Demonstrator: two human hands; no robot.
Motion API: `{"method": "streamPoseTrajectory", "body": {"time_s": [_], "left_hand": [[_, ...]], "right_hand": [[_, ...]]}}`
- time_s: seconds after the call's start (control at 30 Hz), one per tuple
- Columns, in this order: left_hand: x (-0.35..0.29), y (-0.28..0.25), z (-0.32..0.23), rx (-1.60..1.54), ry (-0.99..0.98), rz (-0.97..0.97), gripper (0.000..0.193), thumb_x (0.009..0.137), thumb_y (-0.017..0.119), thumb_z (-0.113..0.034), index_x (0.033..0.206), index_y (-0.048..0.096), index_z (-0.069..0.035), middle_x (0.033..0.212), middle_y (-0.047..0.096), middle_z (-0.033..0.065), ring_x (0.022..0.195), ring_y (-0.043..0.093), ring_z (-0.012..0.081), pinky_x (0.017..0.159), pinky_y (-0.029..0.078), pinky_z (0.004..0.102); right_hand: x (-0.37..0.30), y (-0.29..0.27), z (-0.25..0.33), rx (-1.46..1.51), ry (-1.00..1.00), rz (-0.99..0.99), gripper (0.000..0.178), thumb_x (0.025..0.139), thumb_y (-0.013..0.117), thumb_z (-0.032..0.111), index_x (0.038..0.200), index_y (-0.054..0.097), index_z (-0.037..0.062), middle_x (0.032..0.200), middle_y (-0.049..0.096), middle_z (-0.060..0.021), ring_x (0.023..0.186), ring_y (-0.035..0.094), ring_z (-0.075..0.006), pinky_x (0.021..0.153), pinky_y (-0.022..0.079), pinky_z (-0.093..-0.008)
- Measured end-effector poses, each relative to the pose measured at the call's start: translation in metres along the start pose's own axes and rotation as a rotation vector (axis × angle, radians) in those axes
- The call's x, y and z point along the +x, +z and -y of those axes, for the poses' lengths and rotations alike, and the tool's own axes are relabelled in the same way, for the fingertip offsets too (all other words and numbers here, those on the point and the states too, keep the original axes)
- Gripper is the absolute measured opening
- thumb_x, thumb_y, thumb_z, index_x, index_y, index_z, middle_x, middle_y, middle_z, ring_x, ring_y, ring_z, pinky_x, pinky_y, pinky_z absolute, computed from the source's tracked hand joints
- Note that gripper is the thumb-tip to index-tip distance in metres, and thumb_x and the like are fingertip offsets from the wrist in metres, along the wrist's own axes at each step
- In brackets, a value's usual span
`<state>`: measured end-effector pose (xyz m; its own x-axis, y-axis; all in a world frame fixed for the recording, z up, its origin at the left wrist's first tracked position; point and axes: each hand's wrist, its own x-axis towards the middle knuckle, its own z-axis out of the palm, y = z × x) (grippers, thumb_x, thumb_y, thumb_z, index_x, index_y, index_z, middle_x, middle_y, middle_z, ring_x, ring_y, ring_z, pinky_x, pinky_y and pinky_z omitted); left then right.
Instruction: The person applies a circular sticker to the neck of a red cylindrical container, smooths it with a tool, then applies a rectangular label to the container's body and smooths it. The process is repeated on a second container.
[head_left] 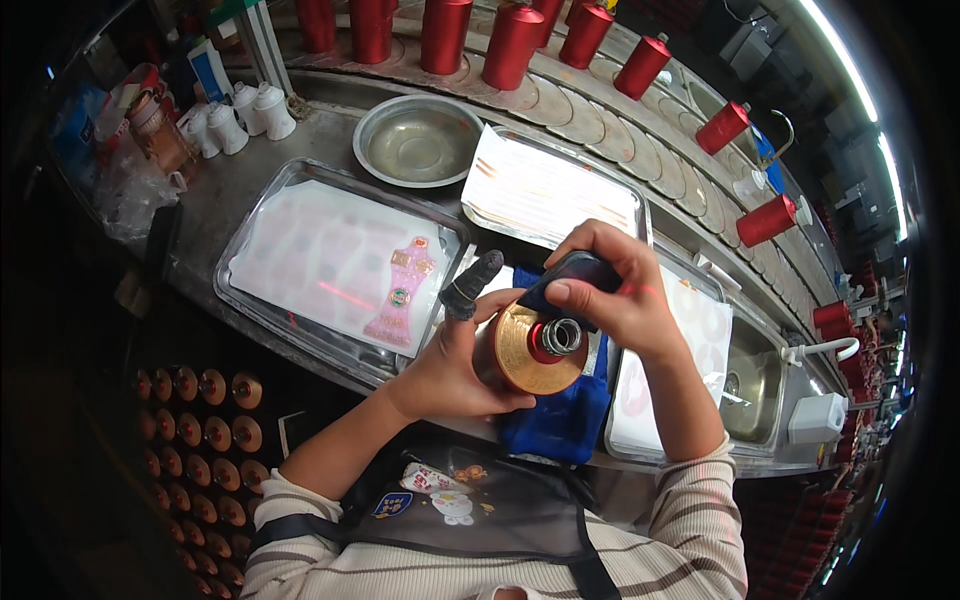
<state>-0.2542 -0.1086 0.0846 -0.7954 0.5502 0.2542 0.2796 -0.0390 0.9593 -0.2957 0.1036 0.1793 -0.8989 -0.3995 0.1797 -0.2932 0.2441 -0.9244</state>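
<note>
My left hand (450,372) grips a bottle (515,355), whose gold shoulder and open glass neck tilt toward me. A black finger cot (468,288) covers one raised finger of that hand. Between the thumb and fingers of my right hand (625,295) is a dark, smooth, flat pad (580,272), held against or just beside the far side of the bottle; whether it touches is hidden. A blue cloth (555,425) lies below the bottle. Left of my hands, a pink patterned decal (402,290) rests on white sheets in a metal tray (228,285).
Behind stands a metal bowl (365,135) next to a tray of white paper strips (545,185). Red bottles (512,48) ride a curved plate conveyor (615,135). On the right are white sheets (645,400), a sink (765,350) and a white jug (818,418). Gold-topped bottles (212,385) crowd the lower left.
</note>
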Motion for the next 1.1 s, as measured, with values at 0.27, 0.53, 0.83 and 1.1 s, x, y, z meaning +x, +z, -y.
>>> {"method": "streamPoseTrajectory", "body": {"time_s": [0.27,0.53,0.83,1.1], "left_hand": [[-0.002,0.011,0.0,0.268,0.182,-0.175,0.093,0.065,0.094,-0.021,0.142,0.044,-0.008,0.133,0.056,0.0181,0.12,0.06,0.0366,0.101,0.05,0.0434],[0.003,0.052,0.01,0.32,0.218,-0.57,0.08,0.065,0.092,-0.022,0.132,0.051,-0.007,0.126,0.051,0.0154,0.113,0.058,0.0351,0.095,0.05,0.043],[0.0,0.059,0.034,0.186,0.124,-0.524,0.087,0.07,0.089,-0.025,0.14,0.041,-0.004,0.137,0.044,0.0189,0.127,0.048,0.035,0.108,0.04,0.0445],[0.011,0.036,0.018,0.405,0.172,-0.356,0.088,0.071,0.091,-0.021,0.14,0.039,-0.003,0.128,0.057,0.0165,0.117,0.06,0.0322,0.101,0.048,0.0421]], "right_hand": [[-0.028,-0.003,-0.015,-0.189,0.031,-0.314,0.017,0.082,0.077,0.005,0.092,0.064,0.0016,0.083,0.063,-0.004,0.08,0.059,-0.0091,0.071,0.048,-0.0249],[-0.085,0.032,-0.003,-0.633,-0.451,-0.424,0.025,0.067,0.078,-0.007,0.088,0.072,0.004,0.08,0.065,-0.0091,0.075,0.061,-0.0284,0.069,0.05,-0.0359],[-0.091,0.062,-0.001,-0.607,-0.673,-0.315,0.032,0.063,0.073,0.002,0.095,0.072,0.0076,0.075,0.051,-0.0044,0.076,0.057,-0.0272,0.063,0.046,-0.0366],[-0.127,0.043,0.006,-0.16,-0.175,-0.217,0.033,0.073,0.077,0.0,0.104,0.068,0.005,0.091,0.064,-0.011,0.081,0.063,-0.0243,0.072,0.05,-0.0307]]}}
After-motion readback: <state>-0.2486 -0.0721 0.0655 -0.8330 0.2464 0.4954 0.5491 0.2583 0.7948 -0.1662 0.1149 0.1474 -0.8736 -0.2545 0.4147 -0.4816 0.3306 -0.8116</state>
